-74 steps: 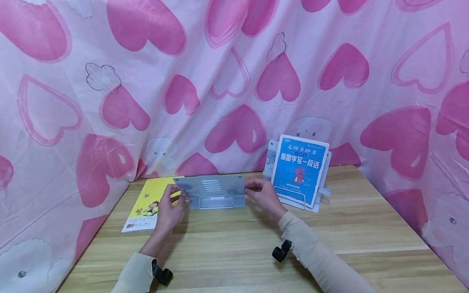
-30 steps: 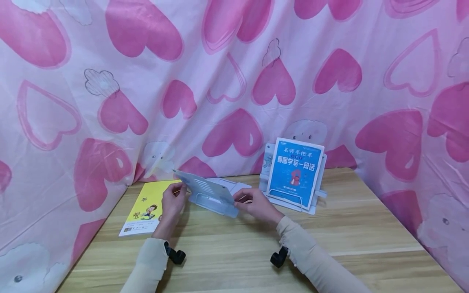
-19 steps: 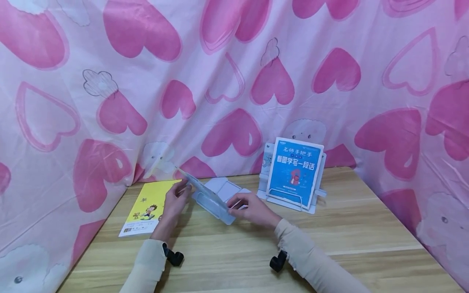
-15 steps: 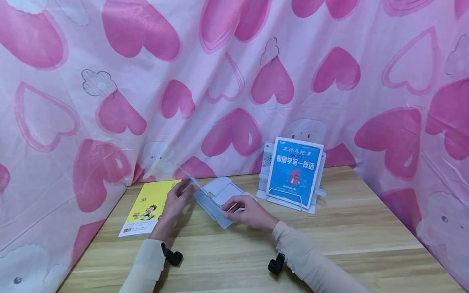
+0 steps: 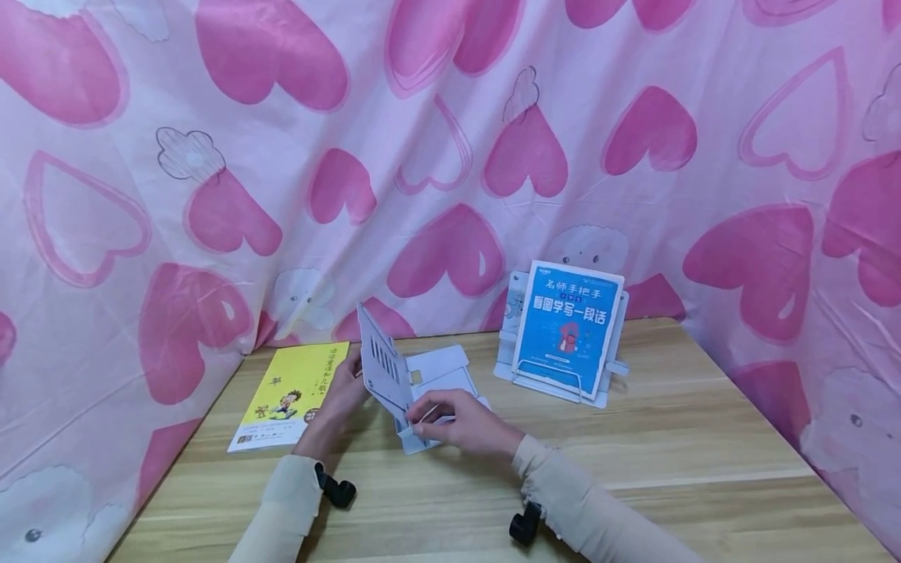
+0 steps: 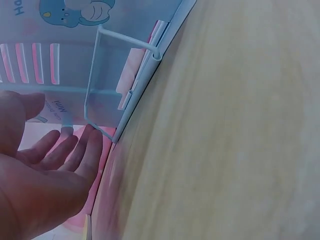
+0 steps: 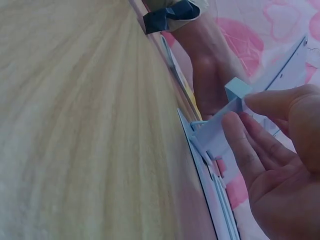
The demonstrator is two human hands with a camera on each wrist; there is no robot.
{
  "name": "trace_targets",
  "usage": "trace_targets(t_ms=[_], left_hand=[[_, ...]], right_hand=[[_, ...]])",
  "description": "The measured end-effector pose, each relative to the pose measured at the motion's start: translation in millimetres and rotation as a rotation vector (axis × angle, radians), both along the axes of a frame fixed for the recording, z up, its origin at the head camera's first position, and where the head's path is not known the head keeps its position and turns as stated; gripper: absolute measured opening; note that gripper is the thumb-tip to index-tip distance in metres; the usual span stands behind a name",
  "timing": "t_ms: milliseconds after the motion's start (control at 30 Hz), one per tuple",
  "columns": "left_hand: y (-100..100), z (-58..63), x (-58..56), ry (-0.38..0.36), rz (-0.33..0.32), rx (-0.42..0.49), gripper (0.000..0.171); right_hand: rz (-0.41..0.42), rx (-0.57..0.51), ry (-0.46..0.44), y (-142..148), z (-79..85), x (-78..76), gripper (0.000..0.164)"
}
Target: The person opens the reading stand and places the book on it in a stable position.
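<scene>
A pale blue folding book stand (image 5: pixel 383 363) with a slotted upright panel is on the wooden table, its printed front turned left and its base (image 5: pixel 439 360) spread out behind the panel. My right hand (image 5: pixel 464 422) pinches the panel's near edge; in the right wrist view the thumb lies by a small pull-out clip (image 7: pixel 237 89). On the front side, my left hand (image 5: pixel 342 391) is close to the panel, fingers loosely extended. The left wrist view shows this hand (image 6: pixel 50 180) near the stand's wire page holder (image 6: pixel 92 75); whether it touches is unclear.
A yellow book (image 5: pixel 281 399) lies flat at the left, partly behind my left hand. To the right, a second book stand (image 5: pixel 517 301) holds a blue book (image 5: pixel 570 328) upright. A pink heart-patterned curtain (image 5: pixel 443 156) hangs behind the wooden table (image 5: pixel 450 508).
The stand has swung round from facing me to facing left, its right edge coming toward me. My right hand has moved nearer and leftward with that edge; the panel's back now shows.
</scene>
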State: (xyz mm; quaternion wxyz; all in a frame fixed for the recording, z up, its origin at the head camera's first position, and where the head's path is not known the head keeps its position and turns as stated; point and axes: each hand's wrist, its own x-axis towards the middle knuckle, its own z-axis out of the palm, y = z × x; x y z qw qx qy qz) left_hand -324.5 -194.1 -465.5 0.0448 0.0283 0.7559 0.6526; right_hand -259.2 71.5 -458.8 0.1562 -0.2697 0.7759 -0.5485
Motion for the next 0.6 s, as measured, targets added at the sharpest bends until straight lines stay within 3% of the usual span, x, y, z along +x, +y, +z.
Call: trace_targets(t_ms=[133,233,467,600], left_hand=[[0.7,5.2,1.2,0.029,0.041,-0.008,0.068],[0.6,15.0,2.9,0.107,0.079,-0.030,0.061],[-2.8,48.2,13.2,0.445,0.170,-0.101,0.052],[-3.6,57.5,23.0,0.580,0.154,-0.147,0.045]], right_hand=[[-0.031,0.074,0.068,5.5,-2.8,-4.8,0.022],[-0.085,0.173,0.132,11.2,-4.3,-8.2,0.028],[-0.165,0.415,0.210,19.7,-7.0,-13.1,0.049],[-0.165,0.461,0.221,22.1,-7.5,-12.5,0.056]])
